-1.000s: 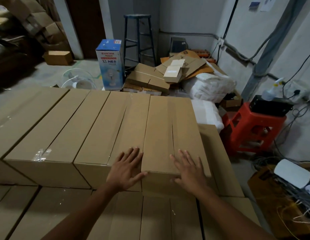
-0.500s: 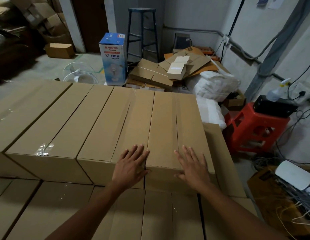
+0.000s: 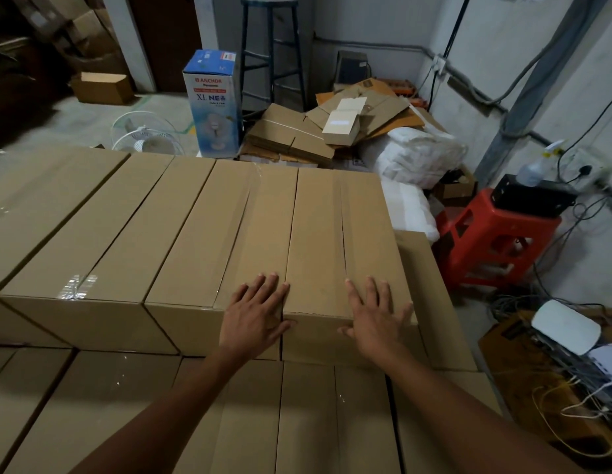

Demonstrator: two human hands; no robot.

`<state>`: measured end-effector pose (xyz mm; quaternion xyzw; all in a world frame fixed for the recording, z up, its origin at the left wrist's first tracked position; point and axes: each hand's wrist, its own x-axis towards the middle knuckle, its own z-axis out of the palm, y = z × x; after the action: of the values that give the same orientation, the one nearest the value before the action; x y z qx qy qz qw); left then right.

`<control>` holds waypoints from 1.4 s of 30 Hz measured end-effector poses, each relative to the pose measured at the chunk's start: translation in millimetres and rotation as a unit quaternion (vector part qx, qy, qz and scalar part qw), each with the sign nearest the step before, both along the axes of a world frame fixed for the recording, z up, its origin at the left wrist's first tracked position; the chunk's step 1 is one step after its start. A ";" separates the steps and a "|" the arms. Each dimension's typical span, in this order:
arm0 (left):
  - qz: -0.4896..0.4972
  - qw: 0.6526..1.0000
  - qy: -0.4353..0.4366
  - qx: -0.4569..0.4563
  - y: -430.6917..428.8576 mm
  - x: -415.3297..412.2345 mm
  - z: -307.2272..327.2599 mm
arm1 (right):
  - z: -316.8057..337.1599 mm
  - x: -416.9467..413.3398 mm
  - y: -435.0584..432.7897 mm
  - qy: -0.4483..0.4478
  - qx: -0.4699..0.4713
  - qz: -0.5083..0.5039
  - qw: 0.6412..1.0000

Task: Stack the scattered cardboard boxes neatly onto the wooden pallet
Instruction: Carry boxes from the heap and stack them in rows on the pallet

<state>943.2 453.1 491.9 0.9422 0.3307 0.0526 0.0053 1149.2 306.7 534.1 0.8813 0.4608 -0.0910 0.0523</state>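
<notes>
Several long brown cardboard boxes lie side by side as an upper layer on a lower layer of boxes (image 3: 308, 422). The rightmost upper box (image 3: 335, 234) has an untaped seam along its top. My right hand (image 3: 376, 318) lies flat with straight fingers on the near end of that box, thumb over its front edge. My left hand (image 3: 256, 316) lies flat across the gap between that box and its neighbour box (image 3: 236, 230), thumb against the rightmost box's front corner. The wooden pallet is hidden under the stack.
A red plastic stool (image 3: 493, 241) with a black device stands right of the stack. Cables and a white router (image 3: 564, 326) lie at the near right. Behind the stack are flattened cardboard (image 3: 297, 135), white sacks (image 3: 417, 155), a blue fan carton (image 3: 212, 104), a dark stool (image 3: 270, 53).
Both hands slid a little farther onto the box tops. The rightmost box now sits closer against its neighbour, and the view moved slightly forward.
</notes>
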 end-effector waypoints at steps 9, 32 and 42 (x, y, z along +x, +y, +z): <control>-0.007 1.000 -0.021 -0.015 -2.6 -0.6 5.3 | 16.8 3.3 -9.3 0.066 -0.079 0.010 0.995; 0.011 0.905 -0.408 -0.123 -143.5 -5.7 163.7 | 151.9 -64.5 -134.0 0.273 0.420 -0.041 0.864; 0.030 0.866 -0.482 -0.131 -329.8 -102.3 200.9 | 194.9 -147.5 -298.0 0.314 0.532 -0.006 0.786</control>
<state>840.9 123.3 692.8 0.7800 0.3187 0.4566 0.2855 1001.7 8.7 729.0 0.6947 0.4221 -0.1037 -0.5731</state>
